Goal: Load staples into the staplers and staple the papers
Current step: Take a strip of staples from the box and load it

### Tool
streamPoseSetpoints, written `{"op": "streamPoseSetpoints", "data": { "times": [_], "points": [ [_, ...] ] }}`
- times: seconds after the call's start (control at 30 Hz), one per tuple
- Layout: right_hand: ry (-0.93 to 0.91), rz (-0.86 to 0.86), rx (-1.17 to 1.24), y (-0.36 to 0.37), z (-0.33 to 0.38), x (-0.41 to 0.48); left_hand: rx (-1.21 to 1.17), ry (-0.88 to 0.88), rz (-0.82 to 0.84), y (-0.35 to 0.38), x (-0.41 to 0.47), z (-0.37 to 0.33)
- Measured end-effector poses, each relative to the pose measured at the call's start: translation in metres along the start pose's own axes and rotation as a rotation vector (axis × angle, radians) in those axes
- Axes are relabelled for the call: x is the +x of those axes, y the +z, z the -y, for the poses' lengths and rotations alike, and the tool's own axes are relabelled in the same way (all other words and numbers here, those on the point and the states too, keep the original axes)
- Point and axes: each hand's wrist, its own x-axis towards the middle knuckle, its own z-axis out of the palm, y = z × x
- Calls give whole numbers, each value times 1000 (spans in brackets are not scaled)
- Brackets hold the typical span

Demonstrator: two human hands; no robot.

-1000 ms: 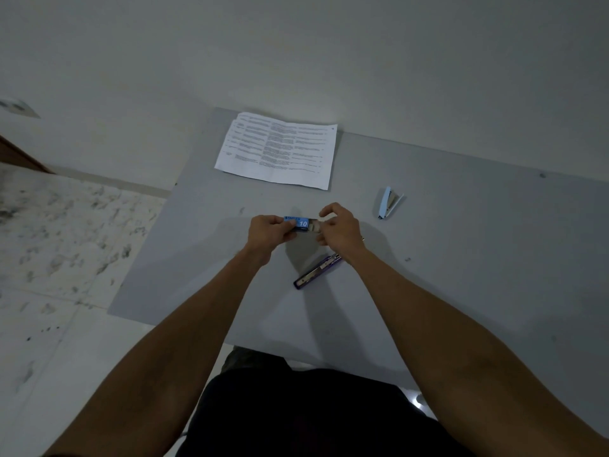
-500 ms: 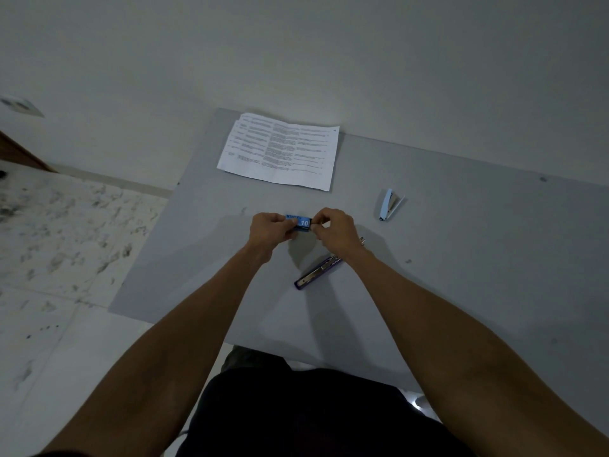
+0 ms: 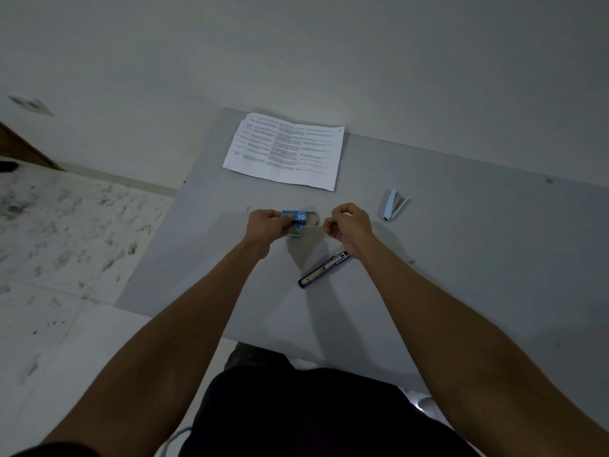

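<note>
The left hand (image 3: 268,225) grips a small blue staple box (image 3: 300,218) marked "10", fingers curled over its left end and thumb on top. The box is held just above the grey table (image 3: 478,265), its long axis running left to right, and its pale inner tray shows at the right end, pointing toward the right hand (image 3: 351,225). A green piece shows just under the box; what it is cannot be told.

The right hand hovers just beside the tray's open end, apart from it, fingers curled in and thumb against forefinger in a pinch – whether a strip of staples sits between them is too small to tell.

Near the person, below the right wrist, a dark purple stapler (image 3: 324,269) lies flat with its metal channel facing up; its long axis runs diagonally from near-left to far-right, the far end tucked under the wrist.

Right of the hands a light blue stapler (image 3: 392,206) lies hinged open in a narrow V – closed end nearest the person, arms spreading away.

A stack of printed papers (image 3: 286,150) lies at the table's far edge, well apart from both staplers
</note>
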Motion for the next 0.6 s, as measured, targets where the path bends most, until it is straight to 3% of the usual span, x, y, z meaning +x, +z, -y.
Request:
{"op": "streamPoseSetpoints", "data": {
  "times": [0.23,0.6],
  "points": [
    [72,25,165,8,-4,-3,-21,7,17,3,-1,-4],
    [21,1,-86,18,-21,0,-38,21,-4,-2,-7,1]
  ]
}}
